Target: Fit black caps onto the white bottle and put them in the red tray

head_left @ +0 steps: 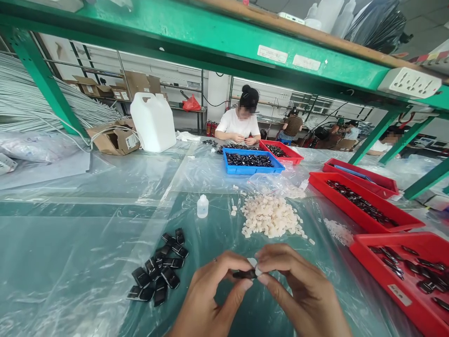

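Observation:
My left hand (pixel 219 290) pinches a small, dark, glossy plastic part (pixel 244 274) between thumb and fingers. At the right end of that part, my right hand (pixel 298 285) is closed with its thumb and fingertips around a small whitish piece (pixel 258 271). The fingers partly hide where the two meet. Beyond my hands lies a heap of small cream-white pieces (pixel 271 215). To the left, several black plastic parts (pixel 159 267) with shiny faces lie in a loose cluster on the plastic-covered table (pixel 87 238).
A small white bottle (pixel 202 207) stands beyond the black parts. Red trays (pixel 368 243) with dark parts line the right side. Farther back are a blue tray (pixel 254 171), a white jug (pixel 152 124) and a seated person (pixel 240 121). A green shelf beam (pixel 210 42) crosses overhead.

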A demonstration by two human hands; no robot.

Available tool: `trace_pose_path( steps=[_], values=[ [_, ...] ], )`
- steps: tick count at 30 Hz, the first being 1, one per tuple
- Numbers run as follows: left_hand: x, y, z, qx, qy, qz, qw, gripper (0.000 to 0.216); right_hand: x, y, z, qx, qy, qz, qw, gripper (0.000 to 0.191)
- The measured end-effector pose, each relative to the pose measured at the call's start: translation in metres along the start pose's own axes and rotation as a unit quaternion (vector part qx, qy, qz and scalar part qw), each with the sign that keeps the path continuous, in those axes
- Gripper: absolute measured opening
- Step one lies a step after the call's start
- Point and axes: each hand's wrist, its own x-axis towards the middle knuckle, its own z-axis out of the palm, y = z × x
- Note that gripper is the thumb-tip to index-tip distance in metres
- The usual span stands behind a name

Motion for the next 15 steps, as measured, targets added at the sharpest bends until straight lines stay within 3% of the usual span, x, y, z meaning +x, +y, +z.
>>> trace_pose_path(
  steps=[9, 15],
  values=[
    [-0.003, -0.010, 0.003, -0.015, 0.003, -0.007, 1.000, 0.019, -0.007, -0.007, 0.002, -0.093, 0.015, -0.076, 0.993, 0.033],
    [-0.006, -0.016, 0.004, -0.043, 0.020, -0.008, 0.999, 0.018, -0.016, -0.007, 0.023, -0.074, 0.101, -0.051, 0.991, 0.033]
  ],
)
